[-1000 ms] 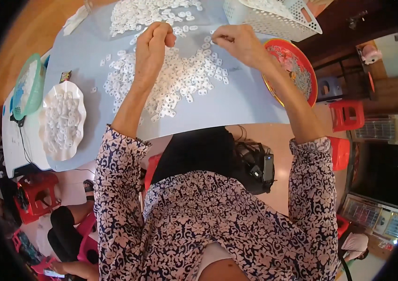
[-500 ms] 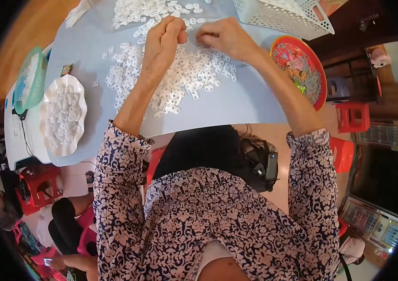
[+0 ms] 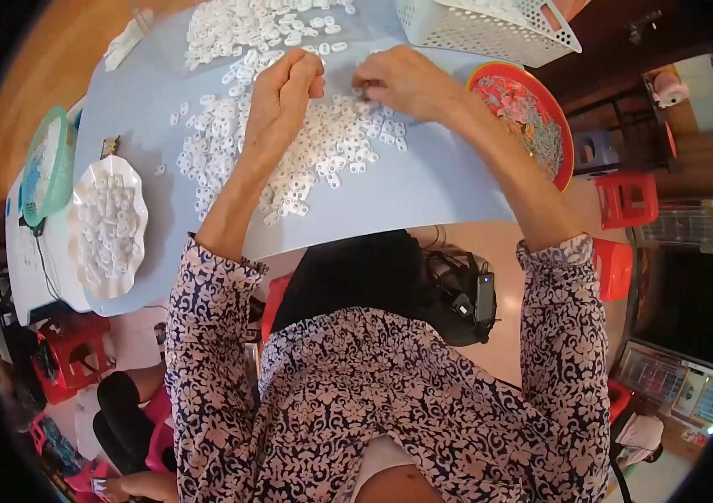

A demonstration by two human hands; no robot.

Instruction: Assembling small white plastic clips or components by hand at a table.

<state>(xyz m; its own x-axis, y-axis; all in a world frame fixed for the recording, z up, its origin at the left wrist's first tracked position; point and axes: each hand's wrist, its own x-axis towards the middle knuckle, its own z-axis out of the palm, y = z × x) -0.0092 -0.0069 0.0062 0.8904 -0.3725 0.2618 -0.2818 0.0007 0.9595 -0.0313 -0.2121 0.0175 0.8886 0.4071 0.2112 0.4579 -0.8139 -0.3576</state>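
Note:
A heap of small white oval plastic pieces with two dark holes (image 3: pixel 331 155) covers the middle of the light blue table (image 3: pixel 448 189). Above its left part is my left hand (image 3: pixel 283 96), closed, with the fingers curled in. My right hand (image 3: pixel 402 82) is closed too, fingertips pinched together at the heap's far right edge. Whatever either hand holds is hidden or too small to make out. Beyond my hands, a clear tray (image 3: pixel 365 25) bears more of the white pieces.
A red round tray (image 3: pixel 564 138) of small grey metal parts stands at the right. Behind it is a white perforated basket (image 3: pixel 490 46). At the left are a scalloped white dish (image 3: pixel 80 251) of white pieces and a green basket (image 3: pixel 63 172). A person's leg (image 3: pixel 117 419) shows lower left.
The whole view has shifted slightly, so the table's things sit a little differently in the picture. Both hands stay closed over the heap, with little movement.

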